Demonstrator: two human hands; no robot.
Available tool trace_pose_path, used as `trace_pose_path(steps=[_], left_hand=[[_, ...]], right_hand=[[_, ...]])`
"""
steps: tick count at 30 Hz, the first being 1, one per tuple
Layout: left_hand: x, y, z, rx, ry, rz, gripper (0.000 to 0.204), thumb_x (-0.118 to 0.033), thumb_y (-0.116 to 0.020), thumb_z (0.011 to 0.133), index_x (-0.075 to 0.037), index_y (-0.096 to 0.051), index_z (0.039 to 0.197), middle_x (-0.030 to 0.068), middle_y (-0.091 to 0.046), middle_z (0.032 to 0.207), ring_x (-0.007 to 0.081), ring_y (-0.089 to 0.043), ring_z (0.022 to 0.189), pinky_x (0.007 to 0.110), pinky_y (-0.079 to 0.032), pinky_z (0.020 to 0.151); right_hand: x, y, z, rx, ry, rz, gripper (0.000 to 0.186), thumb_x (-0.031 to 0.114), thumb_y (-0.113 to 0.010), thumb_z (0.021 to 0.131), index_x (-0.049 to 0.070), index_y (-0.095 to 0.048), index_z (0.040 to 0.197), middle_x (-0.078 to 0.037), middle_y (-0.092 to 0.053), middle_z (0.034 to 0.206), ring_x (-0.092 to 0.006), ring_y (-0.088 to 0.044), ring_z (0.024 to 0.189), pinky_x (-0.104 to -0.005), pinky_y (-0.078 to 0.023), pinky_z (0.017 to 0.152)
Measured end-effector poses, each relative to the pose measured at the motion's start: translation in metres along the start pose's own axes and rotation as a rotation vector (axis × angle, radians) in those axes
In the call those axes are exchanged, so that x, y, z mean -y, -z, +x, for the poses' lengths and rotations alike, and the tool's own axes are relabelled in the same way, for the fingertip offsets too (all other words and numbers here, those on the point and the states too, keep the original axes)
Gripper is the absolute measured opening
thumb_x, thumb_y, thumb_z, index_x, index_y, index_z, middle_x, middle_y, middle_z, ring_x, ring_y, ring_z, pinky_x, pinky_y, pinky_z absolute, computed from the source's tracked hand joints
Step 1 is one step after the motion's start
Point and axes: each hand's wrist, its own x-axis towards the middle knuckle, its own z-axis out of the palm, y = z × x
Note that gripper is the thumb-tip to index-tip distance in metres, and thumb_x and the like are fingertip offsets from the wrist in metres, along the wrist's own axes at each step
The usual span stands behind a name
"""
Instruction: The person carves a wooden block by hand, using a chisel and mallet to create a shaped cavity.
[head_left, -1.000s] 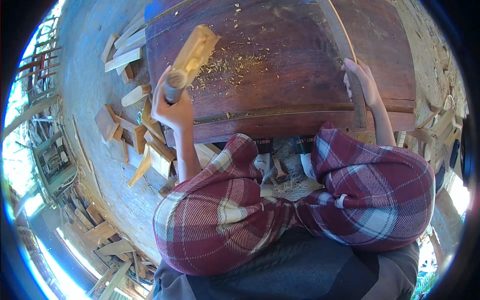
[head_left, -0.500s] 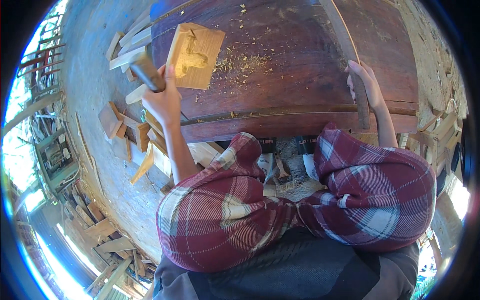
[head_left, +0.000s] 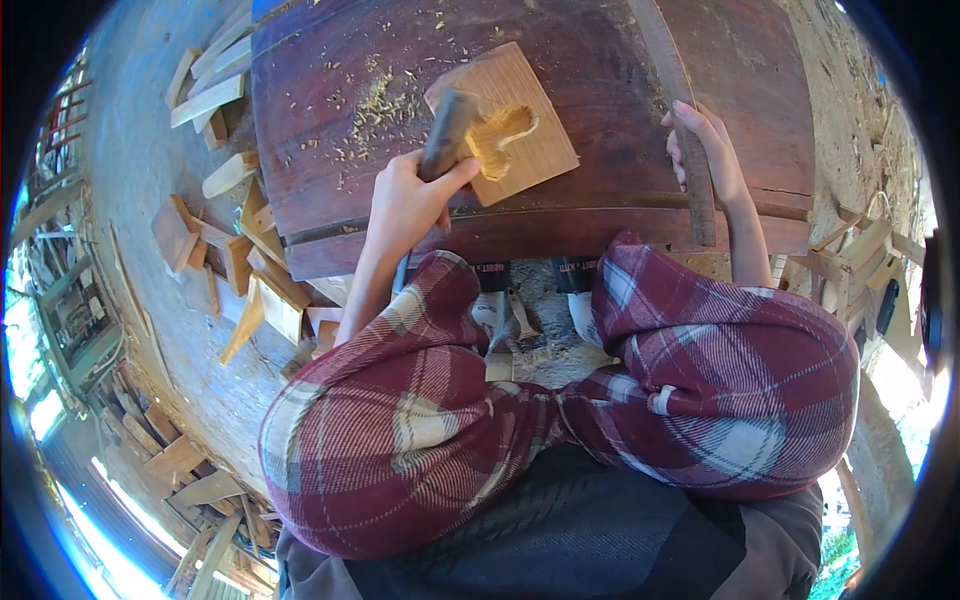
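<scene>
My left hand (head_left: 405,205) is closed around the thick, dark cylindrical handle (head_left: 450,135) of what looks like a chisel or gouge. A narrow grey shaft shows below the fist. The thumb reaches the near left edge of a square wooden block (head_left: 535,125), which has a rounded, lobed hollow carved in its face. The handle hides part of the block's left side. On the right, my right hand (head_left: 715,150) grips a long, narrow brown strip (head_left: 690,120), thumb on one side and fingers on the other. The strip runs from the table's near edge away toward the far side.
Dark reddish wooden table (head_left: 610,200) with a groove along its near edge. Wood chips (head_left: 380,110) lie scattered left of the block. Wood offcuts (head_left: 240,255) are heaped on the floor at the left. A brush (head_left: 522,315) lies on the ground between my legs.
The wooden block has moved right across the table and turned, together with my left hand and the tool. My right hand keeps its hold on the strip. The view has shifted slightly.
</scene>
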Motion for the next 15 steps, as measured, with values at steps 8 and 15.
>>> trace_pose_path(steps=[8,15], left_hand=[[-0.008,-0.006,0.009,-0.070,-0.030,0.124,0.047,-0.045,-0.075,0.079,0.001,-0.068,0.084,0.0050,-0.059,0.058,0.0132,-0.054,0.044,0.030,-0.042,0.046],[-0.069,0.006,-0.013,-0.411,-0.713,0.323,0.040,-0.037,-0.075,0.080,-0.001,-0.067,0.096,0.0134,-0.064,0.070,0.0267,-0.063,0.063,0.038,-0.049,0.062]], right_hand=[[0.001,0.004,0.001,0.046,-0.015,0.027,0.047,0.049,-0.059,0.089,0.002,-0.053,0.095,-0.003,-0.051,0.061,-0.0120,-0.051,0.045,-0.0252,-0.042,0.042],[0.005,-0.001,0.002,0.065,-0.031,0.047,0.044,0.047,-0.058,0.090,0.003,-0.053,0.095,-0.003,-0.051,0.060,-0.0119,-0.049,0.043,-0.0249,-0.042,0.041]])
